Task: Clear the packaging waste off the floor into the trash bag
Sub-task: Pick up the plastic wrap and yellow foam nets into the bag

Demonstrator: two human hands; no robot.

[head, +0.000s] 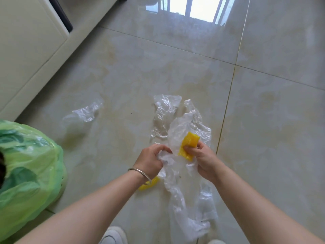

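My left hand [151, 160] grips a bunch of clear plastic wrap [177, 175] that hangs down from both hands toward the floor. Pinched in my right hand [202, 158] is a yellow piece of packaging [189, 146], together with the same clear wrap. Part of a second yellow piece [148, 184] shows under my left wrist; whether it lies on the floor or hangs I cannot tell. More clear wrap [165, 111] lies on the tiles just beyond my hands, and a smaller clear piece [86, 111] lies to the left. The green trash bag [26, 166] stands at the lower left.
A pale cabinet [26, 50] runs along the upper left with a dark handle [60, 14]. The glossy tile floor [263, 111] reflects a window at the top. The toes of my white shoes [114, 235] show at the bottom edge.
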